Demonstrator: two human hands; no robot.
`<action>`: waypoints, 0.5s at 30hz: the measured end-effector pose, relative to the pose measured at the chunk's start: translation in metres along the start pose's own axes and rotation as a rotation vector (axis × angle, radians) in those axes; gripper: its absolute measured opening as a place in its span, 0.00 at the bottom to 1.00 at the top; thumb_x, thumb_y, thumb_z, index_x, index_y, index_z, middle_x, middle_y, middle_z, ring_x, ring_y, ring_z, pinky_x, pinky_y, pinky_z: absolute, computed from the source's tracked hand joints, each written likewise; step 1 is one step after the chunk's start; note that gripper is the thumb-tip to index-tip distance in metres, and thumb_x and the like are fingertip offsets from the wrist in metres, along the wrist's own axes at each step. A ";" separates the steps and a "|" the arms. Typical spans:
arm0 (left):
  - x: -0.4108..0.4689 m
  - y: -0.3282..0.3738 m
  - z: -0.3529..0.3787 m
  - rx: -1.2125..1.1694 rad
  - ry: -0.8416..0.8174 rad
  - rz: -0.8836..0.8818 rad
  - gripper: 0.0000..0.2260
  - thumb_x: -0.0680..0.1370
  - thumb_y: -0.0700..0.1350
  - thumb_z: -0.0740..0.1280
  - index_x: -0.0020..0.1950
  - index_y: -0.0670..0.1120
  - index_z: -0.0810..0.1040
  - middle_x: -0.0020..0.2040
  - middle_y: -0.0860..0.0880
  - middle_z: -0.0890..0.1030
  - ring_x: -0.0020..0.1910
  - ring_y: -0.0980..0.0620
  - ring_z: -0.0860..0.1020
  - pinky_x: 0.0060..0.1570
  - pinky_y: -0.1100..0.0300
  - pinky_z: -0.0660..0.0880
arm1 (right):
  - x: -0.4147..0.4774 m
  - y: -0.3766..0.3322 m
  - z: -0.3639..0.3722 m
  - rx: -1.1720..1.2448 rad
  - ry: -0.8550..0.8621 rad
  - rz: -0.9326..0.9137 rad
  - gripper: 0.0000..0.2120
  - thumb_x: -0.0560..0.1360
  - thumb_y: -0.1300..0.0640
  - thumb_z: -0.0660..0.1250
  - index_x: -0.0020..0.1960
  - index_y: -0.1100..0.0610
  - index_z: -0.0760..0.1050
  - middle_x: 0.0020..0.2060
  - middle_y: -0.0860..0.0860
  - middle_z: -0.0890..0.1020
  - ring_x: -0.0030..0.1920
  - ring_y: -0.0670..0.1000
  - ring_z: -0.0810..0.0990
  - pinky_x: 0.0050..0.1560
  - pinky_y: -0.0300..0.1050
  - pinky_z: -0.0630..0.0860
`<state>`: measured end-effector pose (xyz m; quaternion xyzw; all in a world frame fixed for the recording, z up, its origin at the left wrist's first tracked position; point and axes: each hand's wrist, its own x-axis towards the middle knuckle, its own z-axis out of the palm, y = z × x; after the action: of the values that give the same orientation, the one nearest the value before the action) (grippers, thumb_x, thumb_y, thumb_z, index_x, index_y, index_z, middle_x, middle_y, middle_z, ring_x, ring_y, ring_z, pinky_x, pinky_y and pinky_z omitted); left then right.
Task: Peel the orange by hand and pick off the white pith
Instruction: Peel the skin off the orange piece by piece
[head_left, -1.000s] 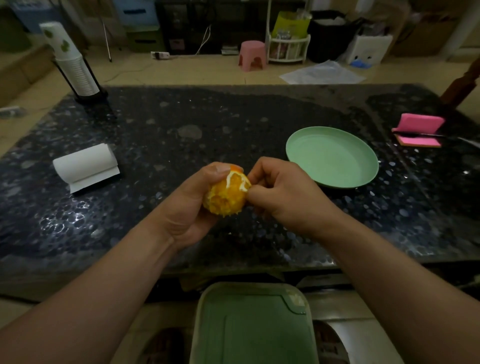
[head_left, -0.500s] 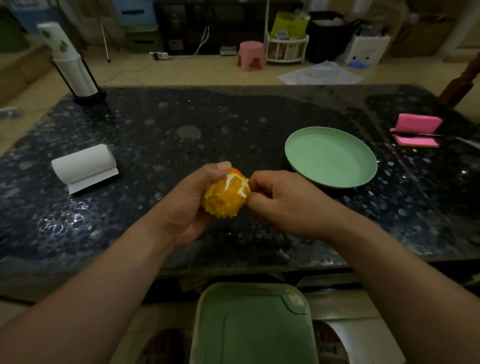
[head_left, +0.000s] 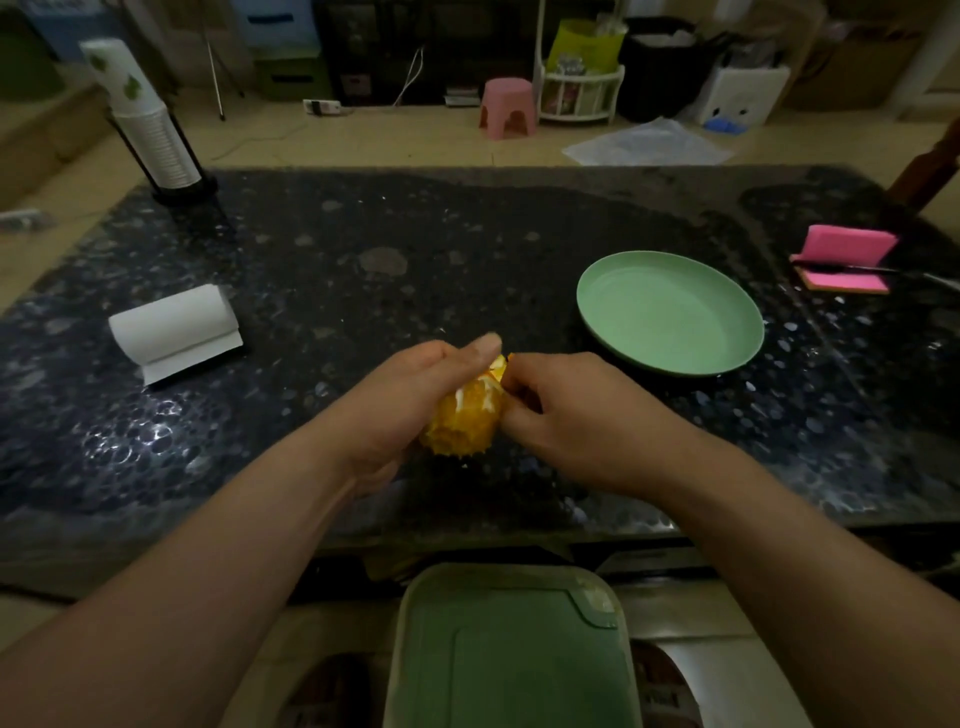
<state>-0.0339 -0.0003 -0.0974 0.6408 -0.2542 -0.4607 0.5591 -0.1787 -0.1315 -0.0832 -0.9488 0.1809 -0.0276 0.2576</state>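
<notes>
A mostly peeled orange (head_left: 465, 420) with rough bright flesh and streaks of white pith near its top sits between both hands, just above the dark table (head_left: 363, 270). My left hand (head_left: 410, 400) grips it from the left, thumb laid across the top. My right hand (head_left: 566, 415) is curled against the orange's right side, its fingertips pinching at the pith and a small scrap of orange peel at the top edge. The far side of the fruit is hidden by my fingers.
A pale green plate (head_left: 670, 319) lies to the right of my hands. A white paper roll (head_left: 174, 332) lies at the left, a stack of paper cups (head_left: 150, 135) at the far left corner, a pink sponge (head_left: 844, 257) at the right. A green bin (head_left: 511, 649) stands below the table's near edge.
Both hands have turned the orange a little; my left thumb has slid further over its top and my right fingers have shifted up to the top edge. Less pith shows now.
</notes>
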 end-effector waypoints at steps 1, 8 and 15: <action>0.000 -0.001 0.001 -0.003 -0.005 0.008 0.21 0.75 0.61 0.75 0.52 0.44 0.81 0.44 0.45 0.83 0.44 0.47 0.81 0.45 0.51 0.78 | 0.001 0.000 0.001 -0.019 -0.017 -0.003 0.12 0.81 0.44 0.63 0.44 0.50 0.74 0.36 0.48 0.80 0.36 0.51 0.79 0.39 0.55 0.78; -0.001 -0.006 0.001 0.015 -0.028 0.065 0.15 0.76 0.57 0.75 0.46 0.47 0.78 0.40 0.46 0.79 0.38 0.50 0.78 0.36 0.55 0.75 | 0.004 0.004 0.003 0.069 -0.016 -0.053 0.12 0.82 0.49 0.64 0.40 0.50 0.75 0.34 0.49 0.80 0.35 0.48 0.78 0.38 0.53 0.76; -0.001 -0.004 -0.006 -0.090 -0.098 0.008 0.20 0.76 0.56 0.72 0.60 0.43 0.78 0.48 0.43 0.79 0.43 0.49 0.79 0.44 0.53 0.76 | 0.002 0.009 0.000 0.117 -0.031 -0.115 0.11 0.83 0.50 0.65 0.44 0.52 0.78 0.34 0.49 0.80 0.36 0.50 0.78 0.40 0.56 0.77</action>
<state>-0.0295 0.0043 -0.1016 0.5905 -0.2628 -0.5004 0.5760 -0.1796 -0.1396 -0.0880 -0.9413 0.1204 -0.0384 0.3131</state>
